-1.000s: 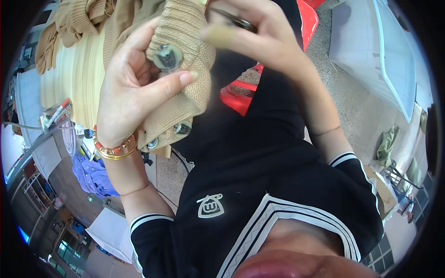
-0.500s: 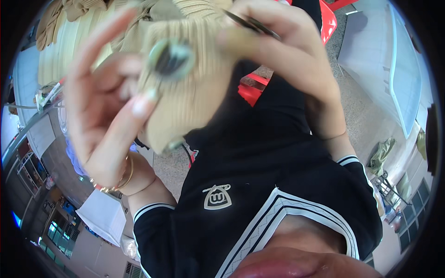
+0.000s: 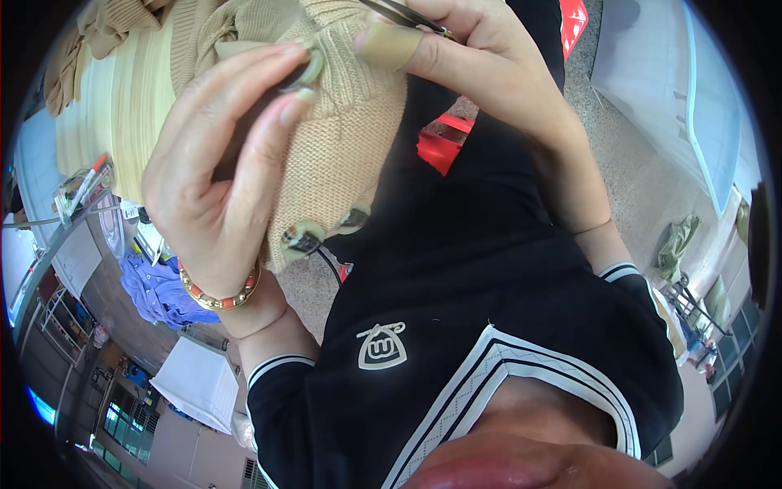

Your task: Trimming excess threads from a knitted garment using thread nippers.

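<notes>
A beige ribbed knit garment piece [image 3: 342, 155] hangs between my hands in front of my chest. My left hand [image 3: 204, 155] is closed, its thumb and fingertips pinching a round button [image 3: 312, 70] with a pale green rim and dark middle. Two similar buttons [image 3: 302, 239] sit at the lower edge of the knit, with a dark thin cord by them. My right hand [image 3: 509, 85] is closed around a slim dark metal tool [image 3: 407, 18], partly cut off by the top edge. Its thumb, wrapped in a tan bandage [image 3: 391, 46], lies against the knit.
More beige knitwear [image 3: 122, 33] lies on a pale striped stack [image 3: 122, 106] at the upper left. A red-capped marker [image 3: 96, 173] and blue-purple cloth [image 3: 159, 289] are below. Red plastic [image 3: 444, 145] shows by my legs. A translucent sheet-like bin [image 3: 652, 81] stands at right.
My left hand has closed its spread fingers onto the upper button. The knit has turned, bringing the two lower buttons into view. My right hand has moved up slightly with the tool.
</notes>
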`<action>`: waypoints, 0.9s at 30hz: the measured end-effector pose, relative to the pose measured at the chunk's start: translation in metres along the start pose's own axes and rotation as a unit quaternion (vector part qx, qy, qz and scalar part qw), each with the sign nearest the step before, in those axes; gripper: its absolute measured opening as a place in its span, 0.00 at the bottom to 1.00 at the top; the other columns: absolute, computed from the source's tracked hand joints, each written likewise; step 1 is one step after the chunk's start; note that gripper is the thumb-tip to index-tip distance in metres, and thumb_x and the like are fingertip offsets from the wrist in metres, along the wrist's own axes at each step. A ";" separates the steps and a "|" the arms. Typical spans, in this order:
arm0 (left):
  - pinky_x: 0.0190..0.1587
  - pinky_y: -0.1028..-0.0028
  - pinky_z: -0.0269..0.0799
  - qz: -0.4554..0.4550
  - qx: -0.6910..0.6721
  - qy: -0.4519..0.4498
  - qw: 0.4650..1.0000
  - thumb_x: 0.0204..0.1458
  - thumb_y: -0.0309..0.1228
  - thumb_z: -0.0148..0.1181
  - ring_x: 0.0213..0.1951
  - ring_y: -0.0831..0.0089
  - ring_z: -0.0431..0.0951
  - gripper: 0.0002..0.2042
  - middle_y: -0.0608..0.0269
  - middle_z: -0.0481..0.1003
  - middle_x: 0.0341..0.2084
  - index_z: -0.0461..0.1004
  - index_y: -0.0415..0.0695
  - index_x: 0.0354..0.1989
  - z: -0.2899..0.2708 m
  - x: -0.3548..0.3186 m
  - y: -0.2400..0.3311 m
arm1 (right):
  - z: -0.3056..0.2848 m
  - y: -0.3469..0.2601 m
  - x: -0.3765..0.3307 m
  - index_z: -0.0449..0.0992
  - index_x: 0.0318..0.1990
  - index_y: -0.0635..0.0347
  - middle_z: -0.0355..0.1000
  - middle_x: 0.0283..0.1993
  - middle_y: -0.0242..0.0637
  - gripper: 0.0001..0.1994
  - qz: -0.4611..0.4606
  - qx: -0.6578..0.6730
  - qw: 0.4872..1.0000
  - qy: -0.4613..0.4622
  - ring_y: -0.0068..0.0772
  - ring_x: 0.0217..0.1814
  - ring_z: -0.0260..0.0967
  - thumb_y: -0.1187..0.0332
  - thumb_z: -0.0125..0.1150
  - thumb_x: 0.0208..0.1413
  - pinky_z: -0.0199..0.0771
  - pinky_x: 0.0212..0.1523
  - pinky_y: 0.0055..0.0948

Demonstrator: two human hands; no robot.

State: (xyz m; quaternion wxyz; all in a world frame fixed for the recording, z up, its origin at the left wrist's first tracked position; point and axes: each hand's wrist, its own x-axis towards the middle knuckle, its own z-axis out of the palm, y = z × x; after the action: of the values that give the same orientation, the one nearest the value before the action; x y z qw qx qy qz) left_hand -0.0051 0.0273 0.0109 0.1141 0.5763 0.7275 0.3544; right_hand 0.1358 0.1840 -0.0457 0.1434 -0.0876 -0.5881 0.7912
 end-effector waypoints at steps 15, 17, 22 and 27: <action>0.49 0.80 0.70 -0.092 -0.102 0.164 0.977 0.58 0.20 0.51 0.42 0.75 0.78 0.15 0.51 0.78 0.38 0.68 0.33 0.54 0.033 -0.003 0.004 | 0.001 -0.046 -0.006 0.72 0.47 0.59 0.68 0.29 0.34 0.17 -0.098 -0.329 0.937 0.070 0.26 0.27 0.64 0.67 0.66 0.50 0.63 0.29 0.22; 0.49 0.79 0.70 -0.101 -0.100 0.177 0.974 0.58 0.20 0.51 0.43 0.74 0.78 0.16 0.51 0.78 0.38 0.68 0.33 0.54 0.032 -0.009 0.002 | 0.001 -0.044 -0.002 0.73 0.47 0.60 0.70 0.33 0.39 0.17 -0.131 -0.397 0.908 0.039 0.33 0.30 0.69 0.71 0.66 0.48 0.67 0.29 0.24; 0.50 0.79 0.69 -0.088 -0.132 0.174 0.972 0.58 0.20 0.51 0.43 0.73 0.78 0.17 0.50 0.78 0.39 0.66 0.34 0.56 0.034 -0.004 0.005 | 0.006 -0.052 -0.003 0.77 0.45 0.60 0.70 0.30 0.37 0.17 -0.187 -0.453 0.870 0.053 0.33 0.29 0.69 0.73 0.69 0.43 0.69 0.28 0.26; 0.49 0.79 0.69 -0.082 -0.137 0.176 0.971 0.58 0.20 0.51 0.43 0.74 0.78 0.18 0.50 0.78 0.39 0.65 0.34 0.57 0.035 -0.006 0.005 | 0.011 -0.050 0.001 0.80 0.41 0.59 0.69 0.27 0.33 0.15 -0.228 -0.483 0.842 0.070 0.30 0.25 0.69 0.71 0.70 0.42 0.68 0.24 0.27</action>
State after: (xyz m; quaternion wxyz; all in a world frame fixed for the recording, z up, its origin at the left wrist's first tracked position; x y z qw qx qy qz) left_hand 0.0207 0.0359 -0.0126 0.0904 0.4217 0.7257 0.5360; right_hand 0.1379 0.1874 0.0050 0.3004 -0.0640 -0.8875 0.3436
